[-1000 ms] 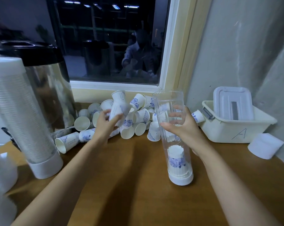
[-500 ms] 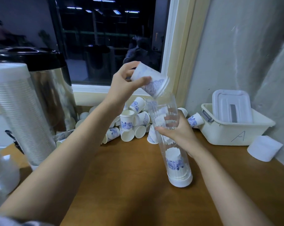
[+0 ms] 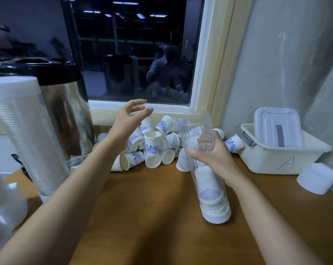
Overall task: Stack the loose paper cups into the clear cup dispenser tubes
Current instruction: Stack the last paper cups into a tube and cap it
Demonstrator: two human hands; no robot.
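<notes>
The clear plastic cup dispenser tube (image 3: 195, 127) stands near the middle of the brown wooden table (image 3: 152, 211), its round white base (image 3: 218, 217) on the tabletop and its open top leaning slightly to the left. Low inside it sits a short stack of white paper cups with blue print (image 3: 209, 192), blurred behind the ribbed wall. The right hand (image 3: 217, 159) grips the tube about halfway up from its right side, with the thumb across the near face and the fingers curled round the far side, showing through the clear plastic. The left hand (image 3: 127, 121) hangs in the air above the heap, fingers spread and loosely bent, holding nothing and touching nothing. Below and beyond it lies the heap of loose white paper cups (image 3: 167, 142) against the far wall under the dark window (image 3: 133, 54); most lie on their sides, while one upright cup (image 3: 152, 142) stands near its middle. At the left stands a second clear tube with a white cap (image 3: 26, 131), packed full of stacked cups, and just behind it a shiny steel urn with a black lid (image 3: 66, 104). To the right of the held tube sits a cream plastic tub marked with the letter A (image 3: 282, 159), with a white lid (image 3: 276, 127) propped in it. A small white roll (image 3: 318, 177) lies on the table just beside the tub, at the right edge.
</notes>
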